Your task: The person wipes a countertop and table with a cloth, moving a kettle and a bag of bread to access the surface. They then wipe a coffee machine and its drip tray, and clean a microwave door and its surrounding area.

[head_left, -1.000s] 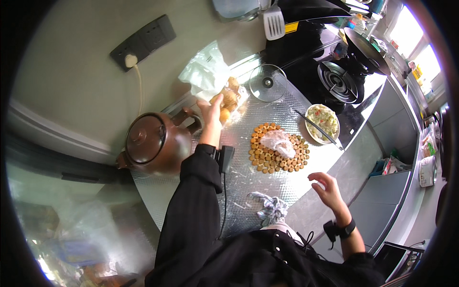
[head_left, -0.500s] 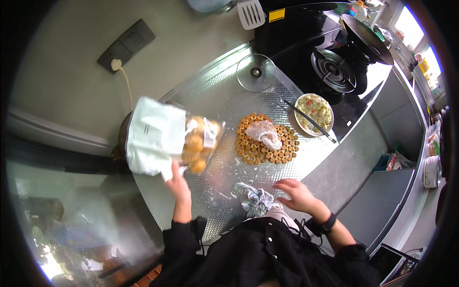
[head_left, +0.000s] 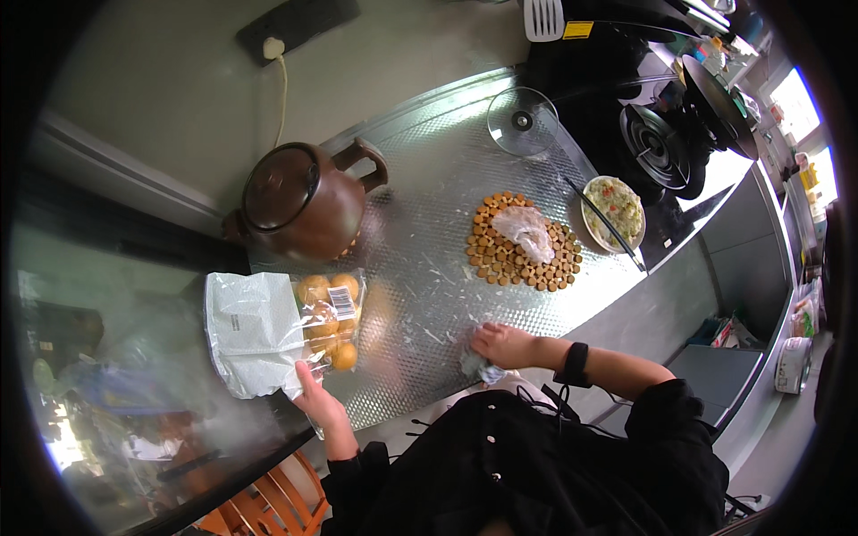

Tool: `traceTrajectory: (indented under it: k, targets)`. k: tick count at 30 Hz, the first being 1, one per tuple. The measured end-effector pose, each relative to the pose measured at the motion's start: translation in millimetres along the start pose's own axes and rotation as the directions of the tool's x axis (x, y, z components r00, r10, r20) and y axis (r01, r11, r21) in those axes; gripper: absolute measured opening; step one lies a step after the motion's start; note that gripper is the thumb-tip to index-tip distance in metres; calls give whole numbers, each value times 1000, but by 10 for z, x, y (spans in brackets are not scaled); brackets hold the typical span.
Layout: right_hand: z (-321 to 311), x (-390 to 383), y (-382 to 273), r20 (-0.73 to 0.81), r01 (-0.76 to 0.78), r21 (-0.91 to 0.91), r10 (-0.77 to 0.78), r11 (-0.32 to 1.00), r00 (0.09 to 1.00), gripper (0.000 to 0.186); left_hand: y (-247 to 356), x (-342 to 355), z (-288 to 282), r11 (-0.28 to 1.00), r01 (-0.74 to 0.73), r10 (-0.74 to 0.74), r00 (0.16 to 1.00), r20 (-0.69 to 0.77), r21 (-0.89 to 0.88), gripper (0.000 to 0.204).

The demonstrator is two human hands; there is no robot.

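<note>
My left hand (head_left: 319,399) grips the lower right corner of a clear-and-white bag (head_left: 250,330) of several round golden buns (head_left: 343,356), at the metal counter's (head_left: 420,268) left edge. My right hand (head_left: 507,347) is closed on a crumpled grey cloth (head_left: 475,364) at the front edge. Ahead of it is a mat of wooden discs (head_left: 496,268) bearing crumpled clear plastic (head_left: 523,230). A large brown clay pot (head_left: 299,205) with handle stands behind the bag. To the right, chopsticks lie across a white bowl of chopped pale food (head_left: 623,204).
A glass lid (head_left: 505,125) lies at the back beside the black stove (head_left: 654,152), which has a wok (head_left: 710,98) on it. A slotted spatula (head_left: 543,18) is above. A plug (head_left: 273,49) sits in a wall socket. A wooden chair (head_left: 277,496) shows below left.
My left hand has brought the bag from the back wall, past the pot, down to the front left. My right hand has moved left onto the cloth.
</note>
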State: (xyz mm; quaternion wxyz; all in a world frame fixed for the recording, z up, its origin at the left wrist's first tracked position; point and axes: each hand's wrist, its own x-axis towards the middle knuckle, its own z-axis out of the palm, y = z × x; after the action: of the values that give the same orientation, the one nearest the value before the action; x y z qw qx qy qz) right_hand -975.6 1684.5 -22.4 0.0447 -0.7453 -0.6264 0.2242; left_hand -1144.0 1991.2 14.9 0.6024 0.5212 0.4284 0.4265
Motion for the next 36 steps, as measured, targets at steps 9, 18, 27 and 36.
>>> traceTrajectory:
  k: [9, 18, 27, 36]
  targets:
    - [-1212, 850, 1474, -596, -401, 364, 541, 841, 593, 38, -111, 375, -77, 999, 38, -38, 999, -14, 37, 38]
    - [-1153, 1907, 3140, -652, -585, 482, 713, 652, 258, 44, -106, 535, 84, 990, 97, -88, 992, -88, 107, 41]
    - [-1024, 2328, 3086, -471, -722, 454, 828, 523, 304, 60, -141, 619, 114, 992, 115, -109, 988, -106, 51, 49]
    - [-583, 2107, 1808, -547, -505, 160, 502, 848, 670, 62, -214, 625, 61, 989, 129, -125, 990, -64, 67, 48]
